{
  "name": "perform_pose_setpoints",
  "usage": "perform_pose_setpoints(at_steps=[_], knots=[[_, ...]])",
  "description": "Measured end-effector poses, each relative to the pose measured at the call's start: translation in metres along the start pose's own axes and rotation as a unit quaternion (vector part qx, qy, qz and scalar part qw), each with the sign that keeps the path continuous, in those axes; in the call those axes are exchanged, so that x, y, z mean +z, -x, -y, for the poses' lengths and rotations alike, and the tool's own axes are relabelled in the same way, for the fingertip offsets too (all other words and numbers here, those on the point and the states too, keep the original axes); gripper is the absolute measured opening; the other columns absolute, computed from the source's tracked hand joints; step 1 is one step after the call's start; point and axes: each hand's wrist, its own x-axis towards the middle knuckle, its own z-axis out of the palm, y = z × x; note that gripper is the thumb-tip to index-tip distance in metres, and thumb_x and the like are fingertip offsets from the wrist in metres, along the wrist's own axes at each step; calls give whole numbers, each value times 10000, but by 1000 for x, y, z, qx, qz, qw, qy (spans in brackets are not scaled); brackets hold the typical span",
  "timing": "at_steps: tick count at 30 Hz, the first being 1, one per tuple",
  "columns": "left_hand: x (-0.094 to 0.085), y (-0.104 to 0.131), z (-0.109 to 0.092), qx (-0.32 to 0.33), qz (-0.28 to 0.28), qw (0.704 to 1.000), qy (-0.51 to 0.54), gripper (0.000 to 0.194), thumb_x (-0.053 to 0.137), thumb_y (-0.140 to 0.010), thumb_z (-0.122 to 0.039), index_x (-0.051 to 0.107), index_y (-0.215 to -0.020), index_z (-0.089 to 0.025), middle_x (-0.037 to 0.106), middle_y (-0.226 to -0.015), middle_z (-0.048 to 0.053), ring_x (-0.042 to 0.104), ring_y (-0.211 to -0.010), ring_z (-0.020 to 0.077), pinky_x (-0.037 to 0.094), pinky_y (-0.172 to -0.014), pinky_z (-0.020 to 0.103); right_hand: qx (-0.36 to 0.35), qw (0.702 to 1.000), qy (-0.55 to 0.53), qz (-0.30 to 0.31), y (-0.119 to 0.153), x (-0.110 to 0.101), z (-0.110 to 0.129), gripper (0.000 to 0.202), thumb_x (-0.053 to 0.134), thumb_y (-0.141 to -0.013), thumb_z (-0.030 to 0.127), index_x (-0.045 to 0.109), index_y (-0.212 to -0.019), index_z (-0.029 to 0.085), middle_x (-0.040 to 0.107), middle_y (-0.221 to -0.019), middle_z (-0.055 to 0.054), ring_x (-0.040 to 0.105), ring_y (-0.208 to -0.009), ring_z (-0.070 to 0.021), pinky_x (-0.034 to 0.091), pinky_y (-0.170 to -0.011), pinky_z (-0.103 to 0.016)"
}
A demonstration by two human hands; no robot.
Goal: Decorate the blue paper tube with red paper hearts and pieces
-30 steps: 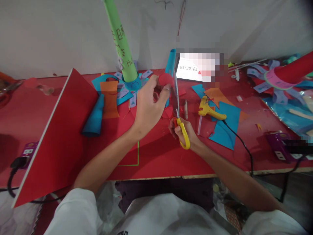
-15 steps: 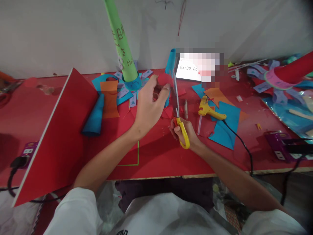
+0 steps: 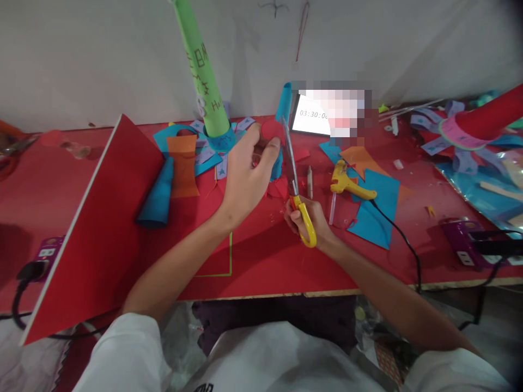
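Note:
Between the thumb and fingers of my left hand [image 3: 251, 169] is a small piece of red paper [image 3: 271, 130], pinched above the table. My right hand [image 3: 308, 218] is closed around the yellow handles of a pair of scissors [image 3: 291, 158], whose metal blades point up and away from me. The blades stand right beside the red paper's right edge; whether they touch it I cannot tell. Behind my left hand, a green paper tube [image 3: 208, 92] with writing rises from a blue paper ring [image 3: 220, 139], with purple strips spread around its base.
A yellow glue gun [image 3: 351, 182] lies on blue paper [image 3: 384, 207] to the right, its cord trailing forward. A large red board [image 3: 102, 223] leans up at left beside a rolled blue paper [image 3: 157, 196]. A lit screen [image 3: 312, 114] stands by the wall.
The red paper and my left hand have shifted very slightly left. The scissor blades look a little closer together, and both hands keep their holds.

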Motion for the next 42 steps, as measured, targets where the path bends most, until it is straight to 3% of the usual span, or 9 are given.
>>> perform_pose_setpoints(at_steps=[6, 14, 18, 23, 27, 31, 34, 37, 42], knots=[[-3, -1, 1, 4, 0, 1000, -3, 448, 692, -996, -582, 508, -787, -231, 469, -743, -4, 551, -754, 165, 486, -685, 311, 2, 999, -25, -22, 1, 2, 7, 717, 581, -790, 959, 474, -763, 251, 508, -522, 53, 435, -405, -101, 300, -401, -269], [-4, -3, -3, 26, -9, 1000, -9, 399, 687, -1035, -405, 473, -747, -230, 465, -723, -21, 451, -647, 135, 408, -628, 307, 11, 999, -38, -26, 1, 2, 10, 726, 618, -753, 964, 481, -740, 251, 503, -499, 55, 433, -372, -105, 289, -375, -271], [-6, -3, -5, 5, -10, 1000, -5, 398, 673, -1036, -448, 470, -761, -243, 485, -732, -16, 489, -678, 152, 422, -658, 321, 17, 999, -29, -24, 0, 1, 8, 725, 615, -758, 962, 489, -750, 249, 494, -499, 58, 434, -384, -107, 305, -393, -276], [-9, -5, -7, -14, 8, 1000, 5, 420, 551, -1089, -428, 414, -737, -245, 460, -725, -3, 479, -673, 167, 422, -671, 344, -16, 999, -47, -14, -4, 5, 0, 750, 552, -777, 986, 538, -846, 239, 546, -682, 24, 455, -513, -112, 332, -442, -279], [-9, -6, -4, -12, 24, 1000, -7, 461, 629, -1049, -473, 429, -705, -240, 456, -694, 0, 526, -708, 176, 443, -676, 339, -44, 997, -59, -10, -7, 9, -3, 804, 499, -773, 1015, 562, -975, 239, 633, -876, -34, 510, -632, -132, 368, -497, -287], [-9, -7, -2, 21, 24, 999, -34, 455, 718, -995, -499, 506, -690, -237, 495, -684, 0, 570, -732, 182, 479, -681, 341, -43, 995, -87, -24, -8, 12, -5, 777, 536, -776, 995, 552, -961, 240, 609, -852, -19, 496, -632, -126, 356, -494, -279], [-14, -9, -9, 50, -25, 997, -55, 432, 694, -1013, -491, 523, -698, -251, 525, -689, -2, 546, -689, 173, 481, -659, 348, -10, 993, -111, -46, -10, 10, -5, 767, 551, -757, 1000, 523, -950, 258, 533, -785, 17, 457, -606, -125, 345, -477, -272], [-25, -12, -22, 77, -95, 991, -56, 395, 623, -1062, -457, 506, -739, -261, 546, -733, 0, 537, -672, 167, 460, -662, 355, 0, 995, -87, -51, -12, 7, -2, 678, 620, -807, 915, 521, -966, 264, 529, -827, 13, 496, -672, -135, 411, -541, -271], [-39, -18, -38, 143, -120, 979, -83, 382, 580, -1088, -441, 481, -772, -253, 522, -785, 2, 506, -660, 157, 410, -661, 360, 24, 995, 93, -23, -9, 2, 11, 450, 791, -854, 598, 527, -967, 252, 541, -766, 37, 467, -631, -131, 407, -583, -286]])
